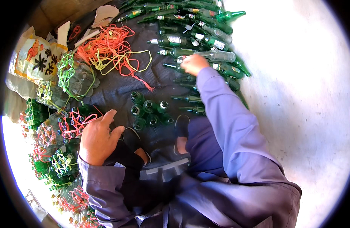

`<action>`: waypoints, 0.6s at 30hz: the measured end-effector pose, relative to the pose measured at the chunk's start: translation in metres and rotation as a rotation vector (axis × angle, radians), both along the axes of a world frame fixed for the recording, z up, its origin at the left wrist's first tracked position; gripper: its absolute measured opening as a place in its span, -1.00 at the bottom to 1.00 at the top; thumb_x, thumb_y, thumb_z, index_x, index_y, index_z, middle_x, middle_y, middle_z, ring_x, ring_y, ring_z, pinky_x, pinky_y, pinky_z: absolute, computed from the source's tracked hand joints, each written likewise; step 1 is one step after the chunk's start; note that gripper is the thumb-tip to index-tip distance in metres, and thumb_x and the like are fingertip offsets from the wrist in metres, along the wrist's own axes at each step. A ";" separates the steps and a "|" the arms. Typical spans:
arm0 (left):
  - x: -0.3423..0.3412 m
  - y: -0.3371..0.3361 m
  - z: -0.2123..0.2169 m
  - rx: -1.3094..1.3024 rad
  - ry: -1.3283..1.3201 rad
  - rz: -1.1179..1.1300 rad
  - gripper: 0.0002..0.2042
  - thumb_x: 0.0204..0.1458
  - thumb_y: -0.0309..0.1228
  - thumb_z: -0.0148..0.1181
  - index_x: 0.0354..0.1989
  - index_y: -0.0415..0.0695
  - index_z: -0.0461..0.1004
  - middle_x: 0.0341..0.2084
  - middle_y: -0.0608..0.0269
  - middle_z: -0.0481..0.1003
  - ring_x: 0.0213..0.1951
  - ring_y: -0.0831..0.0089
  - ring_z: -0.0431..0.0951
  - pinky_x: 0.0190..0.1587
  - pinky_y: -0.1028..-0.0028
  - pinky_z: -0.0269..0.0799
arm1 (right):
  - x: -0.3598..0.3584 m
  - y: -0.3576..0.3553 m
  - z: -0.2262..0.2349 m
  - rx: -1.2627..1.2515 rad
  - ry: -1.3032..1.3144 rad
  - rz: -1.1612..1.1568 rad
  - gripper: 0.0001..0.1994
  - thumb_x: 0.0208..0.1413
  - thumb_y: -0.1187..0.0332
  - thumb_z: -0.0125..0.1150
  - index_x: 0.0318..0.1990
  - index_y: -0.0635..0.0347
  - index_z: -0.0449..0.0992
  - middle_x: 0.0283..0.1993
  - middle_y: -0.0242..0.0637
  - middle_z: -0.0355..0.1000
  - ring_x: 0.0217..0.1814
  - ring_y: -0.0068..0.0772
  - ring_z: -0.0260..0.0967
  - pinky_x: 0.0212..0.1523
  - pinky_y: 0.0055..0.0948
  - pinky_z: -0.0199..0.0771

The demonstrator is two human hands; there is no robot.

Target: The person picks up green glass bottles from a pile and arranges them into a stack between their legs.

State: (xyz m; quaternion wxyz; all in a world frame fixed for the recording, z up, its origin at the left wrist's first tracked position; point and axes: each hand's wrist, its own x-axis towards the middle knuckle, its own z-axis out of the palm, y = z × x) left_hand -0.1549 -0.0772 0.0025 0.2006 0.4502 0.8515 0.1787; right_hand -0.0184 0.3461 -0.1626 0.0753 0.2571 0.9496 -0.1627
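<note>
Dark-green glass bottles (209, 40) at one o'clock; orange-red and yellow twine (106, 49) toward half past ten; slate-purple sleeve (232, 112) at three.

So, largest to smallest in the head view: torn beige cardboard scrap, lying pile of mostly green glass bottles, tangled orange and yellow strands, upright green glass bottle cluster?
1. Lying bottle pile
2. Tangled strands
3. Upright bottle cluster
4. Cardboard scrap
</note>
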 end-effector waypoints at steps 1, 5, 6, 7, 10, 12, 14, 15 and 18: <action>0.001 0.001 0.002 -0.006 -0.003 -0.007 -0.48 0.01 -0.31 0.38 0.18 -0.22 0.52 -0.20 -0.07 0.67 -0.27 0.07 0.68 -0.18 0.18 0.56 | 0.023 0.016 0.000 -0.155 0.086 -0.215 -0.71 0.05 0.16 0.16 -0.26 0.11 0.72 -0.20 -0.06 0.64 -0.11 0.06 0.60 -0.05 -0.06 0.57; 0.006 0.002 0.000 -0.008 0.010 -0.034 -0.47 0.01 -0.31 0.37 0.19 -0.22 0.52 -0.20 -0.08 0.67 -0.28 0.11 0.69 -0.18 0.19 0.56 | 0.131 0.055 0.005 -0.313 0.306 -0.650 -0.73 0.11 0.20 0.31 -0.22 0.22 0.73 -0.31 -0.12 0.68 -0.40 -0.30 0.66 -0.21 -0.31 0.61; 0.006 0.002 -0.001 -0.010 0.008 -0.035 -0.47 0.01 -0.30 0.37 0.19 -0.21 0.52 -0.20 -0.08 0.67 -0.28 0.11 0.68 -0.18 0.19 0.56 | 0.157 0.058 0.004 -0.325 0.206 -0.671 -0.72 0.21 0.21 0.31 -0.10 0.23 0.70 -0.33 -0.25 0.66 -0.41 -0.43 0.63 -0.47 -0.44 0.50; 0.007 0.003 -0.003 -0.009 0.005 -0.044 -0.47 0.01 -0.30 0.37 0.20 -0.21 0.52 -0.20 -0.08 0.67 -0.29 0.11 0.68 -0.18 0.19 0.56 | 0.187 0.057 -0.003 -0.246 0.141 -0.731 -0.71 0.22 0.20 0.32 -0.09 0.23 0.70 -0.31 -0.21 0.67 -0.39 -0.40 0.66 -0.41 -0.39 0.56; 0.009 0.002 0.000 -0.042 0.000 -0.028 -0.47 0.02 -0.29 0.36 0.19 -0.21 0.52 -0.20 -0.08 0.67 -0.29 0.11 0.68 -0.18 0.19 0.55 | 0.258 0.043 -0.042 -0.225 0.122 -0.834 -0.62 0.21 0.28 0.32 0.08 0.38 0.61 -0.22 -0.12 0.68 -0.32 -0.36 0.69 -0.21 -0.34 0.64; 0.010 0.005 -0.002 -0.052 -0.008 -0.024 -0.47 0.02 -0.29 0.36 0.19 -0.21 0.52 -0.20 -0.08 0.67 -0.29 0.11 0.68 -0.18 0.19 0.55 | 0.281 0.019 -0.059 0.096 -0.104 -0.552 -0.60 0.12 0.27 0.37 0.09 0.24 0.64 -0.12 0.02 0.66 -0.08 -0.02 0.64 -0.01 -0.23 0.62; 0.009 0.010 -0.006 -0.032 -0.016 -0.036 -0.48 0.02 -0.29 0.35 0.18 -0.21 0.53 -0.20 -0.08 0.67 -0.29 0.11 0.68 -0.18 0.18 0.55 | 0.305 -0.004 -0.079 0.178 -0.019 -0.474 -0.54 0.06 0.19 0.36 0.12 0.14 0.62 -0.06 -0.02 0.64 0.06 0.07 0.58 0.12 -0.09 0.57; 0.010 0.006 -0.002 -0.053 -0.017 -0.019 -0.48 0.02 -0.28 0.35 0.18 -0.21 0.53 -0.20 -0.08 0.67 -0.29 0.11 0.68 -0.18 0.18 0.55 | 0.287 -0.019 -0.079 0.117 -0.042 -0.466 -0.54 0.05 0.21 0.37 0.12 0.16 0.61 -0.04 -0.02 0.63 0.08 0.06 0.57 0.14 -0.09 0.56; 0.011 0.012 -0.005 -0.057 -0.026 -0.034 -0.48 0.02 -0.28 0.36 0.17 -0.22 0.53 -0.21 -0.07 0.67 -0.30 0.08 0.67 -0.19 0.18 0.55 | 0.269 -0.039 -0.090 0.102 0.035 -0.363 -0.55 0.05 0.29 0.35 0.13 0.18 0.58 0.13 -0.05 0.57 0.12 0.07 0.55 0.15 -0.08 0.55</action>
